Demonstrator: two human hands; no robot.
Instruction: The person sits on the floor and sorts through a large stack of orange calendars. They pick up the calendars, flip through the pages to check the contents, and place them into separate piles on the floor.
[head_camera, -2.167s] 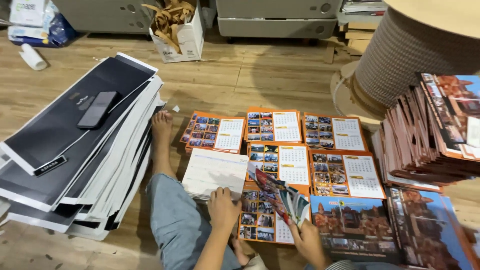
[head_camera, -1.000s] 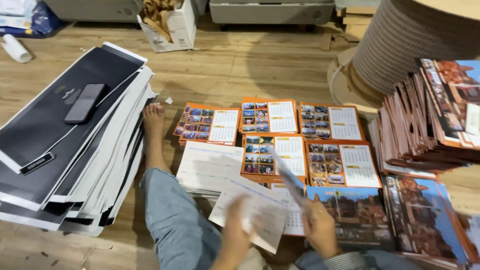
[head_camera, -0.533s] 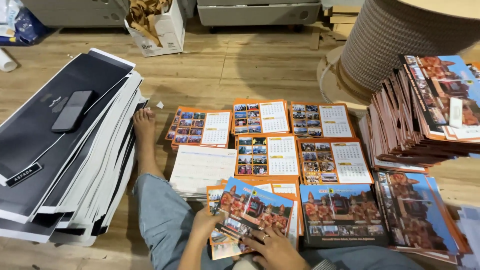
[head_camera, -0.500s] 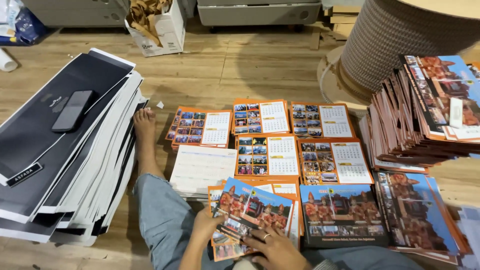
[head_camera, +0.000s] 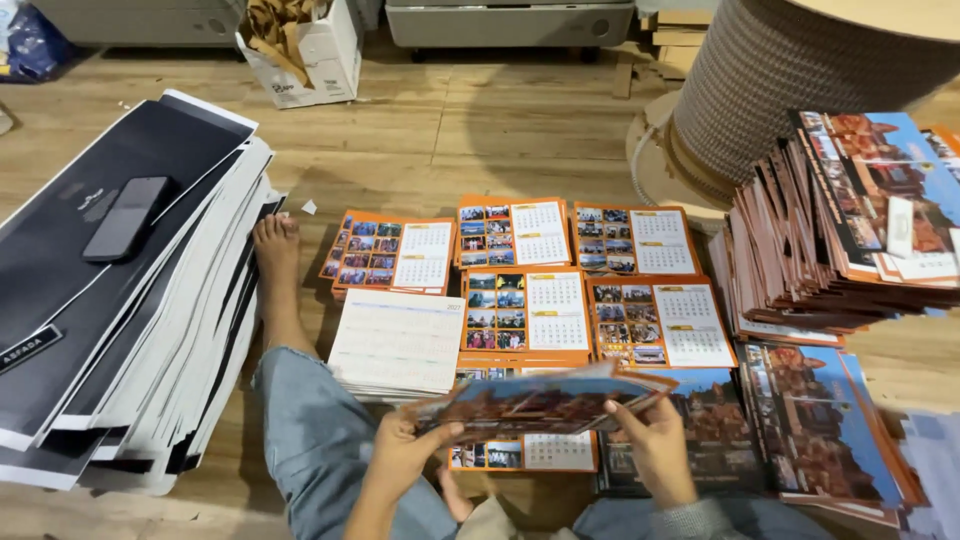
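Both hands — left hand (head_camera: 400, 455), right hand (head_camera: 655, 445) — hold calendar sheets (head_camera: 535, 400).

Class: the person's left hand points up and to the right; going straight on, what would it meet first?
The left hand already grips the picture sheets; past them, probably the orange calendar stack, though depth is unclear.

A thin stack of colourful printed sheets (head_camera: 540, 400), nearly flat, above the orange piles.
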